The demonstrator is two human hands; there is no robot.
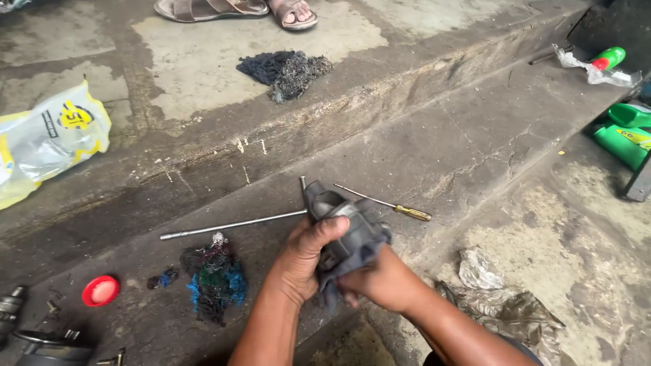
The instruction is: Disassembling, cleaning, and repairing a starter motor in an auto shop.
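Observation:
My left hand (303, 261) grips a grey metal part (333, 211) from the left side, thumb across its front. My right hand (383, 279) holds a dark grey rag (359, 249) pressed against the same part from below and the right. The part and rag are held above a grimy concrete step (434, 146). A long metal rod (230, 225) lies on the step just behind the part, and a yellow-handled screwdriver (397, 209) lies to its right.
A dark and blue cloth wad (215, 279), a red cap (101, 291) and metal pieces (41, 339) lie at the left. Another person's sandalled feet (237, 9), a dark rag (285, 70), a yellow-white plastic bag (44, 142), green bottles (620, 132) and crumpled plastic (505, 305) surround the step.

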